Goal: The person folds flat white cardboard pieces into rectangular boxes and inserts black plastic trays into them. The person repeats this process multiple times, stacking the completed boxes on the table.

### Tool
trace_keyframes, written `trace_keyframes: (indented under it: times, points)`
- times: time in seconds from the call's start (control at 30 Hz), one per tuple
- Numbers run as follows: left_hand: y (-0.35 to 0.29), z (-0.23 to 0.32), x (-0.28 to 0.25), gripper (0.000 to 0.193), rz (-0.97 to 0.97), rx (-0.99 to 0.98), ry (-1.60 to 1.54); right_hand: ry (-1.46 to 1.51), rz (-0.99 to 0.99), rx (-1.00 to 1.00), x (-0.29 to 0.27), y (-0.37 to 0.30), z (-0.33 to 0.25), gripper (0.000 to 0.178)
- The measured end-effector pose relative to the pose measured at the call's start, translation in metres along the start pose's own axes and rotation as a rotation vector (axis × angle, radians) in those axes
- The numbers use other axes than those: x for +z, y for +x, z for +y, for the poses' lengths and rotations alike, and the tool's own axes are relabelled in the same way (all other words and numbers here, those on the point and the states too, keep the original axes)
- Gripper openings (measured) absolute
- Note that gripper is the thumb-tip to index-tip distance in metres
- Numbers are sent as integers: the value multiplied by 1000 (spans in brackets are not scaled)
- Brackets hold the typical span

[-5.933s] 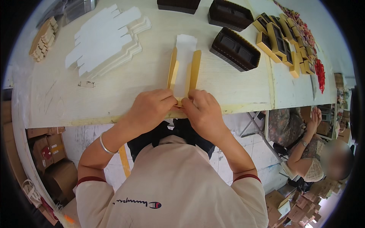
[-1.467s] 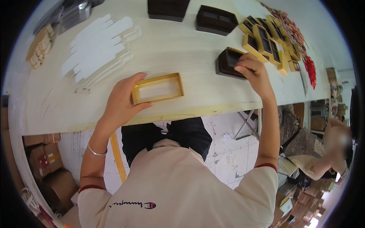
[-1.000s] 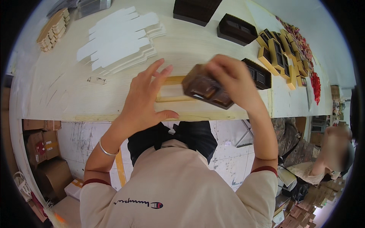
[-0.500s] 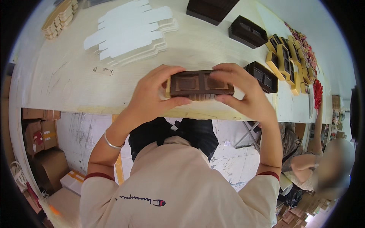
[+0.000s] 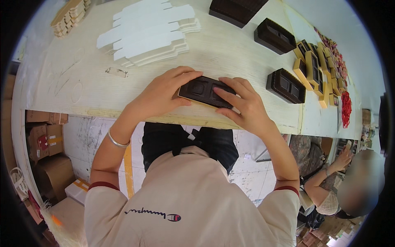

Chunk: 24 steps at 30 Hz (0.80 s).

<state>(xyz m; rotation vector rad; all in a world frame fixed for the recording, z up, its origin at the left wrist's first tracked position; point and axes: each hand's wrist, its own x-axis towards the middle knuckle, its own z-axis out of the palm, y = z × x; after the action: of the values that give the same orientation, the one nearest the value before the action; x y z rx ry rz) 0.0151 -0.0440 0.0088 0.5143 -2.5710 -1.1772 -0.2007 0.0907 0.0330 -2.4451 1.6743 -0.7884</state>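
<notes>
The left hand point(image 5: 162, 89) has its fingers clamped around the left end of a small rectangular golden card box point(image 5: 197, 102), thumb at the near side and the other fingers over the far side. The right hand point(image 5: 245, 101) grips the right end, with its thumb at the near edge, its index finger at the far edge and another fingertip on top of the dark brown plastic tray point(image 5: 200, 87) with two square wells. The tray lies in the box opening; how deep it sits is hard to judge, as the fingers cover both ends. Box and tray are at the near edge of the pale worktop point(image 5: 96, 92), in front of the person's body. A plain silver bangle point(image 5: 118, 142) circles the left wrist.

Farther off to the left lies a stack of flat white card blanks point(image 5: 148, 35), and beyond it, at far left, a pile of pale tan pieces point(image 5: 70, 17). To the right stands a nested stack of dark brown plastic trays point(image 5: 286, 86), with two similar stacks farther away. Beyond these, golden boxes with dark insides point(image 5: 314, 70) lie heaped near a bright red stringy bundle point(image 5: 346, 109). At far right, a co-worker's raised hand point(image 5: 343, 158) shows beside the worktop.
</notes>
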Motion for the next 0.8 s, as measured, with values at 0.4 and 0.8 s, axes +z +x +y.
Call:
trace_keyframes:
  times: [0.4, 0.8]
  points:
    - [8, 28, 18, 92, 20, -10, 432, -136, -173, -238, 0, -8, 14, 37]
    - [-1, 33, 22, 84, 36, 78, 662, -120, -108, 96, 33, -31, -27, 84]
